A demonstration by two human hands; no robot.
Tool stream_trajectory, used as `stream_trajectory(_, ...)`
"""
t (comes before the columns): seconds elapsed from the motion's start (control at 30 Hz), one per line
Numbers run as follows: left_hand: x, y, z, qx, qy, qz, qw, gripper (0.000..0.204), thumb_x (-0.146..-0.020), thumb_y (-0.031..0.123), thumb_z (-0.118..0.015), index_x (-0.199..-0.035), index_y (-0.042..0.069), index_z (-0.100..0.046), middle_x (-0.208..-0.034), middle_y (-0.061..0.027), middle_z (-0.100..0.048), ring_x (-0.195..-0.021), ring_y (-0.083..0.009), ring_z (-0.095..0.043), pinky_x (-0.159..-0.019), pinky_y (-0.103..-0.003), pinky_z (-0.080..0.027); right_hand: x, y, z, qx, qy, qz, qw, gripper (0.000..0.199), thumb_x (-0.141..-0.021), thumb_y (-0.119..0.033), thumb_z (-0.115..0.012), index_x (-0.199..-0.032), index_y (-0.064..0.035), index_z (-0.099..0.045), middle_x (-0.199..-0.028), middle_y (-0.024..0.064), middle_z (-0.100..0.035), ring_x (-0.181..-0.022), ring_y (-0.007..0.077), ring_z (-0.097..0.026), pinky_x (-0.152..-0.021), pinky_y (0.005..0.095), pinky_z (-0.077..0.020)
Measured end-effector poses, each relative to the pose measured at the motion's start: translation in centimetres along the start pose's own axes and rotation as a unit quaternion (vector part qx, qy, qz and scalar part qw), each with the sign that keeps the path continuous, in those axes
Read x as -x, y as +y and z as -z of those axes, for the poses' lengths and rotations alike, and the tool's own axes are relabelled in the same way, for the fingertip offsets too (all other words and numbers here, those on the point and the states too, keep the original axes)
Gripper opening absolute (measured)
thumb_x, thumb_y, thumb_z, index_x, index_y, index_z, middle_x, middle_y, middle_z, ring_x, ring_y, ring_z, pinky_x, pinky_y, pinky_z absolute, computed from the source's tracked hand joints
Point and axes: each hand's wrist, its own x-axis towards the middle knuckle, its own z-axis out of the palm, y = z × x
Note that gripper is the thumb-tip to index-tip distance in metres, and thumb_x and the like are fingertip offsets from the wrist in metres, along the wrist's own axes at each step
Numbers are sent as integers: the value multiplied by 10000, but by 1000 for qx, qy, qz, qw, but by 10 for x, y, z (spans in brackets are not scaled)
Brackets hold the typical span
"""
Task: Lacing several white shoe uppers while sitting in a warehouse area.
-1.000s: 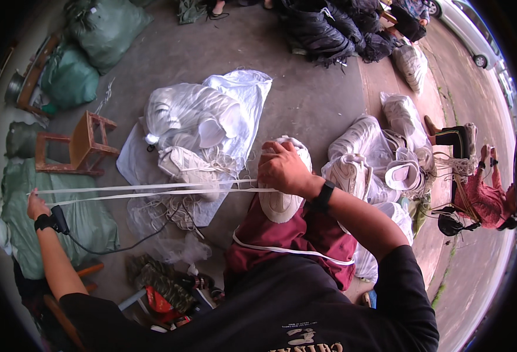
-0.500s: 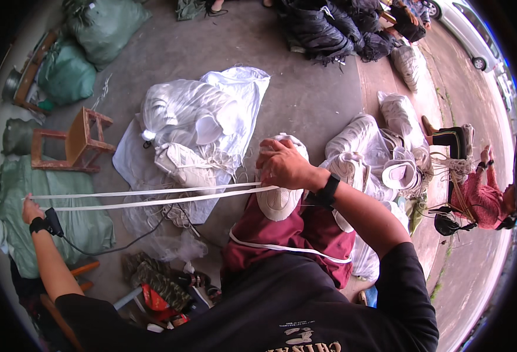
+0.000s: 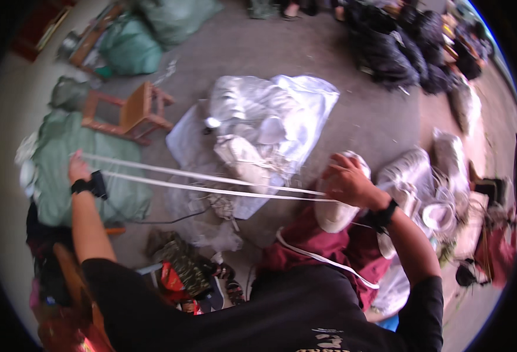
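At the far left the left hand is flung out wide at arm's length, a dark band on its wrist. Its grip is closed around the end of a white strap, which appears to loop around the hand, since two runs leave it — probably held this far out to keep the strap taut and straight. Under that hand lies a green sack on the floor, and just beyond it stands a small wooden stool.

The two runs of strap cross the middle of the scene, drawing together as they go, passing in front of a heap of white plastic sheeting and white shoes spread on the concrete floor.

At the right, both runs meet at the right hand, whose fingers are clenched on the strap and pressed against a white shoe resting on the lap. The grip pinches the strap at the shoe's upper edge; exactly how the strap joins the shoe is hidden by the hand. A loose length trails down across the maroon cloth — slack, unlike the stretched part. Further right sit more white shoes in a pile.
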Motion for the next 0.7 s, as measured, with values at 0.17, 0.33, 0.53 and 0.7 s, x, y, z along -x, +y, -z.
stream_trajectory(0.17, 132, 11, -110, 123, -10, -27, 992, 259, -887, 140, -646, -1138, 91, -602, -614, 50, -280, -445, -57, -274, -373, -203, -220, 32, -15, 13, 18, 15, -45, 999, 60, -683, -227, -739, -732, -192, -739, -1122, -21, -623, -1298, 312, -356, -1031, 498, -251)
stream_trajectory(0.33, 192, 44, -126, 142, 2, -76, 987, 409, -868, 48, -646, -1259, 41, -525, -1148, -102, -651, -475, -35, -297, -407, -179, -259, 33, -26, 16, 11, 28, -39, 999, 56, -689, -210, -729, -741, -208, -749, -1116, -23, -624, -1296, 317, -356, -1043, 512, -236)
stream_trajectory(0.53, 213, 56, -132, 119, -43, -85, 988, 458, -862, 36, -648, -1294, 29, -496, -1170, -106, -640, -470, -20, -293, -413, -174, -246, 38, -33, 21, -6, 5, -45, 999, 67, -683, -209, -735, -745, -218, -756, -1137, -14, -610, -1318, 331, -325, -1061, 524, -210)
stream_trajectory(0.7, 224, 66, -136, 101, -52, -99, 989, 461, -861, 34, -645, -1294, 14, -490, -1130, -96, -658, -471, -14, -302, -414, -174, -240, 42, -34, 21, -11, 5, -49, 999, 82, -667, -209, -752, -749, -214, -759, -1150, -18, -609, -1324, 341, -317, -1079, 528, -185)
